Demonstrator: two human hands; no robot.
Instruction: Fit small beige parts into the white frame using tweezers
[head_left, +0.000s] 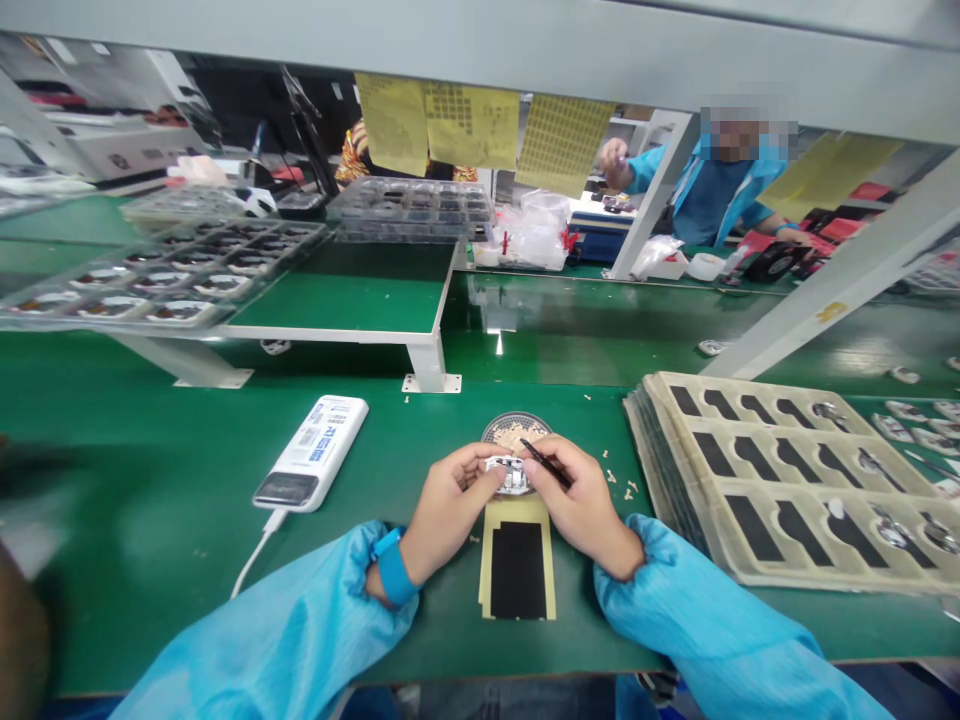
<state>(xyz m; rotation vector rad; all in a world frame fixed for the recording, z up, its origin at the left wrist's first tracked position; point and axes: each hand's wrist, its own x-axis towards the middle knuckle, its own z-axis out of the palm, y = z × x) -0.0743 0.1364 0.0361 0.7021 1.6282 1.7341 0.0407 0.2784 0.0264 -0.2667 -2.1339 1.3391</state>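
Observation:
Between my two hands is a small white device housing (511,476) with parts inside it. My left hand (455,508) grips its left side, the thumb on its face. In my right hand (583,497) is a thin black pen-like tool, probably tweezers (546,462), slanting over the housing; the right fingertips are close to the housing's right edge. Just behind the housing stands a round dark dish (501,424) of small beige pieces. Below my hands lies a yellow backing sheet (550,570) with a black rectangle (519,570) on it.
A stack of cream trays (720,520) stands at the right, some pockets holding metallic parts. A white power bank (315,455) with a cable lies left. A raised shelf (352,300) carries clear trays (161,275) of round parts. A co-worker (720,195) is across the bench.

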